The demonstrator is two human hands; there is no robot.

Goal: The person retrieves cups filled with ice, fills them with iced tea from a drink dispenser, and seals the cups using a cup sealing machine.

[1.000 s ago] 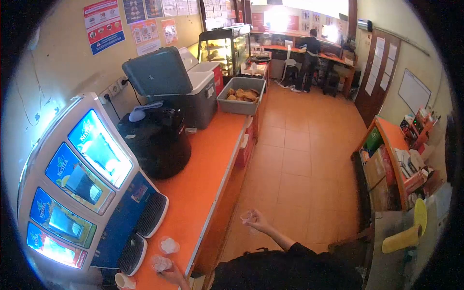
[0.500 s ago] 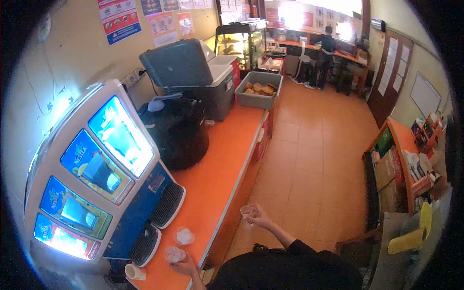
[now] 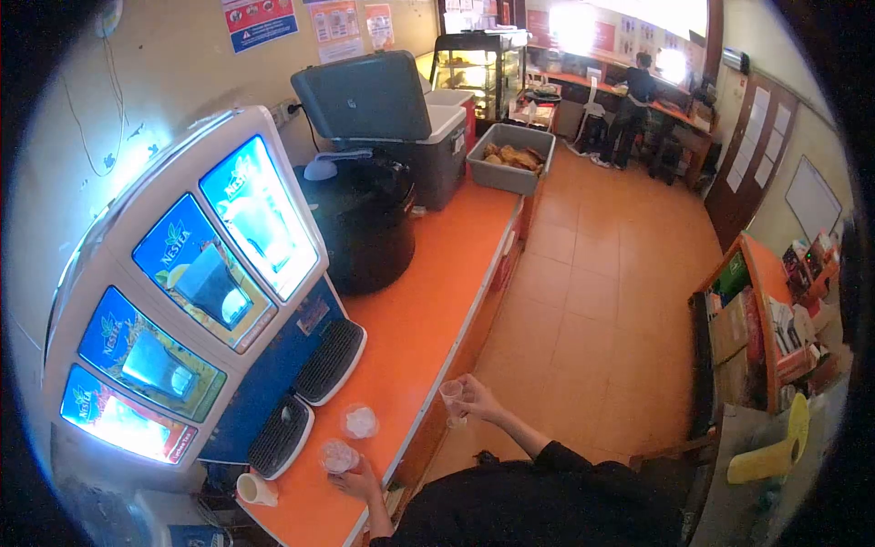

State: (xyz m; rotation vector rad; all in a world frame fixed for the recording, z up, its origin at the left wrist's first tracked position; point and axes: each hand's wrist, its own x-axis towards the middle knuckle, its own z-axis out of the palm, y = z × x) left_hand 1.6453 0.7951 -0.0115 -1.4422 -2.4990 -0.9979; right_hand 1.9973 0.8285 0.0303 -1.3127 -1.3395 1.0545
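Observation:
My left hand [image 3: 359, 480] is closed around a clear plastic cup of ice [image 3: 338, 456] at the front end of the orange counter [image 3: 421, 314]. Just beyond it stands a second clear cup with ice [image 3: 361, 422], which neither hand touches. Past the counter's metal edge, my right hand [image 3: 479, 401] grips a small clear cup [image 3: 451, 394], held upright in the air; it looks empty. A drink dispenser [image 3: 284, 351] with lit panels and black drip trays stands left of the cups. Near the counter's corner is a cream-coloured cup or mug [image 3: 258, 490].
Farther along the counter are a large black pot [image 3: 369, 237], a grey cooler [image 3: 365, 96] with its lid up and a grey tub of bread or fried food [image 3: 504, 178]. Shelves [image 3: 766, 301] stand at right. A person [image 3: 633, 109] stands at the far counter.
The view has shifted, so the counter and dispenser appear farther right. My right hand has come a little closer to the counter with its cup. My left hand stays on the iced cup.

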